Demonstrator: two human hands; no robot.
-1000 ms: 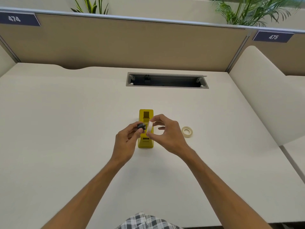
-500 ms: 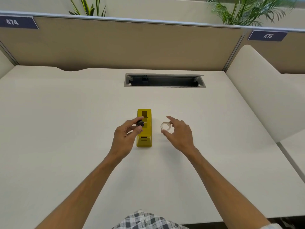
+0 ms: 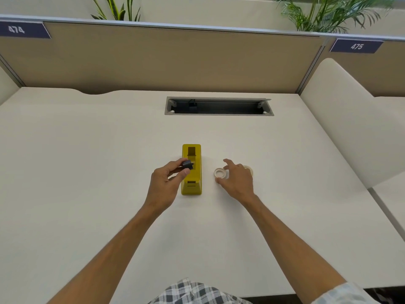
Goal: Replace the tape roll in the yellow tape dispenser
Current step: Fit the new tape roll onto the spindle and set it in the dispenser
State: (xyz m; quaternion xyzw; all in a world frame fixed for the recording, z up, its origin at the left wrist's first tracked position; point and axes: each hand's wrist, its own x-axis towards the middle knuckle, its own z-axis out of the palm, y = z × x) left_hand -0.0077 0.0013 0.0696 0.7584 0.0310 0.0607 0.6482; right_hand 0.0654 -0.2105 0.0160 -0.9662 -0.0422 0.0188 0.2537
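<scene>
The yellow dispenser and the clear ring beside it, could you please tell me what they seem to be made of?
The yellow dispenser looks like moulded plastic: uniform colour, rounded edges, soft sheen. The clear ring on the desk looks like translucent plastic, since the desk shows through it; whether any tape remains on it cannot be told.

Both forearms are extended forward from the bottom edge of the view, bare, converging slightly toward the middle.

Left hand (image 3: 164, 183): held raised, back of hand toward the camera, fingers curled. A small dark spindle (image 3: 188, 164) is pinched between the thumb and the index finger, at the fingertips. The remaining fingers are folded under the palm.

Right hand (image 3: 235, 179): palm down, held low, fingers relaxed and spread, nothing gripped. The index finger is extended forward; the thumb is pointed left. The wrist is kept straight, in line with the forearm.
</scene>
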